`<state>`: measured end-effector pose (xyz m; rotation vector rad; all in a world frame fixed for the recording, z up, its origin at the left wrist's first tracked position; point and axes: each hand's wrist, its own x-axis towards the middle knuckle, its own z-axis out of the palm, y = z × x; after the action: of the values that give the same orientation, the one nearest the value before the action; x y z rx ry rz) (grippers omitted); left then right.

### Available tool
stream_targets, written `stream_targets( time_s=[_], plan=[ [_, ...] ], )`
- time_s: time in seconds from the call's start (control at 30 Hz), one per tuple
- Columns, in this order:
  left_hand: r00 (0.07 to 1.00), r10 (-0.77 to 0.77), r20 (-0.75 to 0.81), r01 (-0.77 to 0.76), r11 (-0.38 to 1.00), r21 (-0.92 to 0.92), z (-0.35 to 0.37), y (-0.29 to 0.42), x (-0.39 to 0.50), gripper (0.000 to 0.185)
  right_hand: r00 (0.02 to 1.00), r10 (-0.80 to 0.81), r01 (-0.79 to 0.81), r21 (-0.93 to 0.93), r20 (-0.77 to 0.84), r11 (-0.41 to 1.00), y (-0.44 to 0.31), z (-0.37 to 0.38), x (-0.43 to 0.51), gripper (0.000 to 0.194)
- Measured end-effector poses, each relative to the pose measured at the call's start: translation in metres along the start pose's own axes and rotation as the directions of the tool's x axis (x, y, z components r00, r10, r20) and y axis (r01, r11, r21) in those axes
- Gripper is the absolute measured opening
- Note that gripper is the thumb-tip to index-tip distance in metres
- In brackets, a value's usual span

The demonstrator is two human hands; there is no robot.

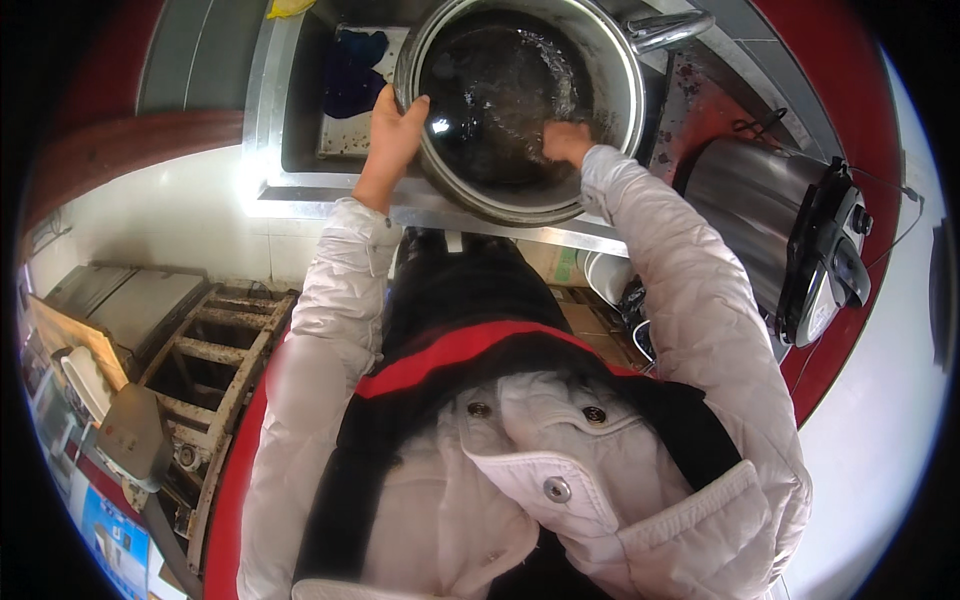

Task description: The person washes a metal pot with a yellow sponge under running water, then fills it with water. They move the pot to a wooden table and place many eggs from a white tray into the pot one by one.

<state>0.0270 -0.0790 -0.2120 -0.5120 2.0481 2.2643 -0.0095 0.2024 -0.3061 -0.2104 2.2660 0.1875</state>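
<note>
A large metal pot sits across the front of a stainless steel sink, with dark water moving inside it. My left hand grips the pot's rim on its left side, the thumb over the edge. Down inside the pot, near its right wall, is my right hand. Its fingers are curled and partly under the rippling water, so whether they hold anything is hidden. A tubular handle sticks out from the pot at the upper right.
Left of the pot, a dark blue cloth lies on a pale stained tray in the sink. An electric pressure cooker stands on the right counter. A rusty metal frame is at lower left. Beneath the sink is a white bucket.
</note>
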Motion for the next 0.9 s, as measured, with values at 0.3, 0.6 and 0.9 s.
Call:
stream_targets(
  time_s=[0.3, 0.6, 0.9],
  plan=[
    [0.999, -0.041, -0.008, 0.042, 0.997, 0.059, -0.008, -0.008, 0.005, 0.028, 0.894, -0.434, 0.161, 0.984, -0.114, 0.072, -0.115, -0.051, -0.043, 0.020],
    [0.999, -0.039, -0.024, 0.039, 0.999, 0.023, -0.012, -0.012, 0.007, 0.028, 0.926, -0.336, 0.371, 0.248, -0.172, 0.895, -0.072, -0.015, -0.138, 0.027],
    [0.998, 0.052, -0.033, -0.046, 0.985, 0.168, -0.005, -0.006, 0.004, 0.027, 0.792, -0.549, 0.579, 0.614, -0.268, 0.536, -0.065, -0.019, -0.114, 0.028]
  ],
)
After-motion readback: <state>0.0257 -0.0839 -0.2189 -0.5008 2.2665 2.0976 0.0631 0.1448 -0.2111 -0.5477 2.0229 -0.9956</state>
